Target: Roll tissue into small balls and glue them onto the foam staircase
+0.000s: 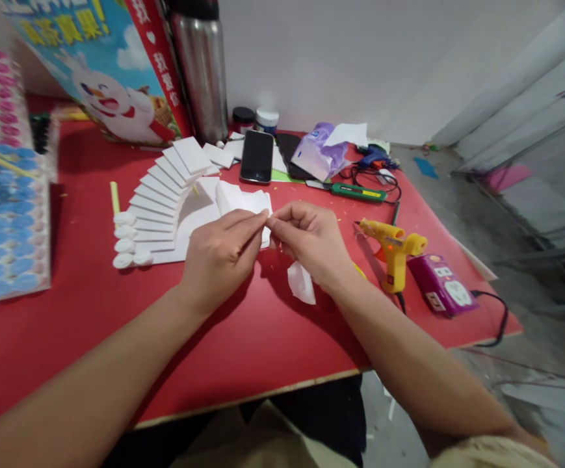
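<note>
— Hands, both ours, meet over the red tabletop (243, 351): our left hand (223, 257) and our right hand (311, 244), tip to tip.
— And the fingers (248, 223)?
— We pinch them tight on both sides, thumb to forefinger. Whatever sits between them is too small for us to tell.
— Where is the foam piece (243, 200)?
— It lies on the tabletop just behind our fingertips, beside the white foam staircase (158, 208). A white scrap (302, 283) lies under our right wrist, and we see the yellow glue gun (394, 250) standing near, to its right.
</note>
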`<state>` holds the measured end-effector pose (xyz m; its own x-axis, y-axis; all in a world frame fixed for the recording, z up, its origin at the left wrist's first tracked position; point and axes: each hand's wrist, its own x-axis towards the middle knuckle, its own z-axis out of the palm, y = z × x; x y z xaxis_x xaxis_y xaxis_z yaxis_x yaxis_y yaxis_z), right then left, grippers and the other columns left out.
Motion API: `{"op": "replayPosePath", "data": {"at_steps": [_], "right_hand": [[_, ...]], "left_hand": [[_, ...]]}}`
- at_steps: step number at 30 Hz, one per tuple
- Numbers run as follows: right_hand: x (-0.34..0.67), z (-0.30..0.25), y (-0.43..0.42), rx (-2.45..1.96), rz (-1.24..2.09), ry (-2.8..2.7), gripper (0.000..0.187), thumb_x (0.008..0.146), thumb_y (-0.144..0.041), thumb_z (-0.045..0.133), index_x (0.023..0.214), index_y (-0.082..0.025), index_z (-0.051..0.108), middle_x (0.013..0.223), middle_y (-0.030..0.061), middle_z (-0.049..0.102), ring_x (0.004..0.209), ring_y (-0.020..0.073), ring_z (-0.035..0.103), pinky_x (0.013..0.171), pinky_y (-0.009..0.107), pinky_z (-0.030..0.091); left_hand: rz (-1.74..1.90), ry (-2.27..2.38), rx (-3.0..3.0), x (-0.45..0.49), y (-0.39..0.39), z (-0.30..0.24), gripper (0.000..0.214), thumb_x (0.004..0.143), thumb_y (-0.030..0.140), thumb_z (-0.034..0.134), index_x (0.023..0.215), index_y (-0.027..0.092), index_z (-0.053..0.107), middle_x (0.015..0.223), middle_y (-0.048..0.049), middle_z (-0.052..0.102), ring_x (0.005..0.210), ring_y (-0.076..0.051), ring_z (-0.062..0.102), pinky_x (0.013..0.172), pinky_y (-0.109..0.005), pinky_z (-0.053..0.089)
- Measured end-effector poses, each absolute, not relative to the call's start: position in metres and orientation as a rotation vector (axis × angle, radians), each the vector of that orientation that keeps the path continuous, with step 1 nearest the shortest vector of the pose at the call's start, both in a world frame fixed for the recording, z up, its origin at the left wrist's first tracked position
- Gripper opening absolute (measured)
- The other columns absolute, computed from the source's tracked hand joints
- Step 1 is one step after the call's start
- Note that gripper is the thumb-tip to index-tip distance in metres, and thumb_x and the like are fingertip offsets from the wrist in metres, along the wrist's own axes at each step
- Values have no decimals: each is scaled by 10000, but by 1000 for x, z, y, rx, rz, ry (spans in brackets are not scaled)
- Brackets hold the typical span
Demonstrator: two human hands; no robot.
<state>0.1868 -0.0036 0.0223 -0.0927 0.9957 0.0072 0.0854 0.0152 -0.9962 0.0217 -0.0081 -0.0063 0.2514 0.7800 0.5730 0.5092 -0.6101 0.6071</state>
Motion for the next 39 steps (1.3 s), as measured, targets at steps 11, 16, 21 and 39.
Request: {"op": "replayPosePath", "data": {"at_steps": [11, 16, 21, 39], "right_hand": [[195, 24, 0, -1128, 1223, -1514, 197, 845, -326, 735, 758, -169, 653, 607, -16, 648, 538, 98, 561, 532, 238, 417], [194, 24, -2, -1174, 1176, -1527, 221, 852, -353, 742, 757, -176, 648, 633, -4, 665, 564, 113, 585, 539, 243, 431], [190, 23, -6, -1257, 1090, -1540, 205, 876, -315, 723, 749, -178, 641, 609, -7, 656, 497, 97, 555, 480, 222, 407], [209, 25, 10, -1165, 1800, -1125, 295, 768, -362, 859, 798, -141, 666, 637, -17, 638, 468, 65, 497, 435, 190, 384]], "left_hand": [[1088, 1055, 1293, 24, -2, 3, 204, 878, 351, 733, 955, 178, 811, 732, -46, 726, 616, -168, 671, 551, -270, 569], [1160, 1054, 1558, 24, -5, 2, 170, 918, 287, 678, 925, 206, 828, 742, -24, 666, 598, -123, 593, 574, -240, 509], [1192, 1109, 1770, 23, -6, 2, 208, 946, 266, 629, 930, 226, 832, 767, -31, 681, 696, -152, 603, 686, -263, 495], [1162, 1172, 1466, 20, 1, 1, 183, 902, 317, 699, 960, 190, 818, 730, -15, 703, 599, -107, 566, 551, -216, 450]]}}
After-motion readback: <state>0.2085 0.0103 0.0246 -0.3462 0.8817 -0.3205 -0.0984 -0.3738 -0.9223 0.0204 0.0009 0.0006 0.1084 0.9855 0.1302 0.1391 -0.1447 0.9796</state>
